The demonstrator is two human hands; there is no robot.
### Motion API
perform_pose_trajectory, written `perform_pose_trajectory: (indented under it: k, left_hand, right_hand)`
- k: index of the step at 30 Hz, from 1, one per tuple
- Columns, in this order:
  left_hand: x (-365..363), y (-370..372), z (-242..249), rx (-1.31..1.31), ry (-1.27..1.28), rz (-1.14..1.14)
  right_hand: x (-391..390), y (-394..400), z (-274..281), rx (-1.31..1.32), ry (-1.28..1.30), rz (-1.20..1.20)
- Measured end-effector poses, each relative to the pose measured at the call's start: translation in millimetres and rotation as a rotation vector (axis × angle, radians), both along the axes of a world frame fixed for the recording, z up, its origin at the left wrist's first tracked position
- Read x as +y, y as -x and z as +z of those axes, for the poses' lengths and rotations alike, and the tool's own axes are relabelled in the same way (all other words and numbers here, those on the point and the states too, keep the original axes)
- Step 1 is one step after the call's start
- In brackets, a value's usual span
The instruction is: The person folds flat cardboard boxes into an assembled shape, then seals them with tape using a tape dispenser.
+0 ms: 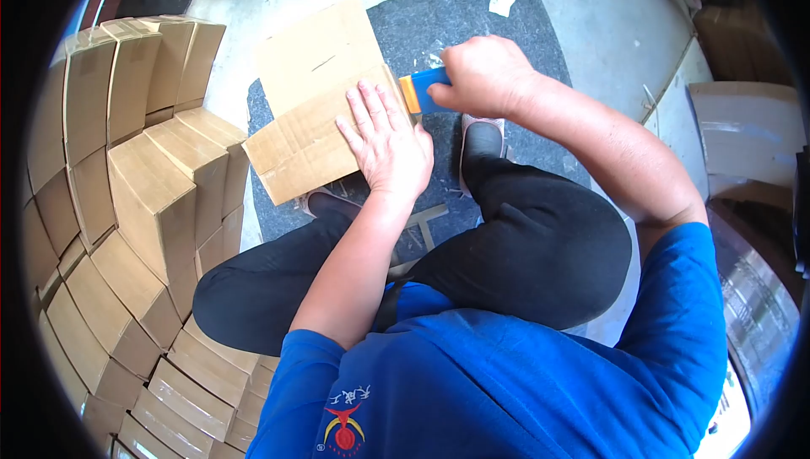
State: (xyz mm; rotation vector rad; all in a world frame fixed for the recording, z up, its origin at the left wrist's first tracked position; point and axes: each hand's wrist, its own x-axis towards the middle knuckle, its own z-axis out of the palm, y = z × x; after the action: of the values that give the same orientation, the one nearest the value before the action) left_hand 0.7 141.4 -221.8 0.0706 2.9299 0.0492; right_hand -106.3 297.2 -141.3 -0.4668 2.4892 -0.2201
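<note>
Left hand point(392, 151) is flat on the cardboard box point(325, 143), fingers spread, not gripping anything; right hand point(485, 75) has a blue and yellow tape dispenser point(428, 90) in its grasp, right up at the box's edge; the box sits over the dark gray mat point(472, 24), between the person and a white scrap point(501, 2); stacked cartons point(156, 172) fill the left side.
</note>
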Motion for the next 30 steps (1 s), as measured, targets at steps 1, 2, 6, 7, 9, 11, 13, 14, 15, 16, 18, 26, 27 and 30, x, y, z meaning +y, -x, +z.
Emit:
perform_pose_trajectory:
  k: [1, 2, 6, 7, 9, 11, 13, 14, 15, 16, 18, 26, 27, 30]
  left_hand:
    - [0, 0, -1, 0.0, -0.019, 0.009]
    - [0, 0, -3, 0.001, -0.038, 0.019]
    - [2, 0, -7, 0.011, 0.033, 0.004]
    - [0, -2, -6, -0.005, 0.017, -0.003]
    - [2, 2, 1, -0.018, 0.009, 0.002]
    - [-2, -1, 3, 0.003, -0.089, 0.005]
    - [-8, -5, 3, -0.012, -0.099, -0.024]
    - [-8, -6, 7, -0.026, -0.09, -0.028]
    - [-9, -8, 3, -0.038, -0.085, -0.033]
    - [-10, -11, -3, 0.013, -0.093, -0.057]
    - [-9, -10, -7, 0.063, -0.099, -0.087]
    - [-5, -2, 5, -0.051, -0.129, -0.102]
    - [-4, -3, 3, -0.058, -0.122, -0.095]
    - [-6, -2, -7, -0.007, -0.06, -0.099]
  right_hand:
    - [-11, -5, 5, 0.026, 0.009, 0.032]
    - [-20, -8, 10, 0.053, 0.018, 0.066]
    - [-47, -11, 30, -0.066, -0.013, 0.123]
    - [-48, -12, 30, -0.083, 0.014, 0.217]
    - [-46, -8, 37, -0.142, 0.052, 0.301]
    - [-34, -17, 0, -0.056, 0.039, 0.289]
    - [-15, -24, -62, 0.152, 0.006, 0.247]
    - [-5, -22, -90, 0.221, -0.029, 0.167]
    - [3, -20, -117, 0.279, -0.062, 0.089]
    - [14, -19, -138, 0.363, -0.076, 0.076]
    - [33, -18, -168, 0.508, -0.031, 0.062]
    - [-35, -28, -172, 0.107, 0.793, -0.692]
    - [-50, -33, -171, 0.037, 0.865, -0.757]
    - [-83, -48, -189, -0.08, 1.002, -0.87]
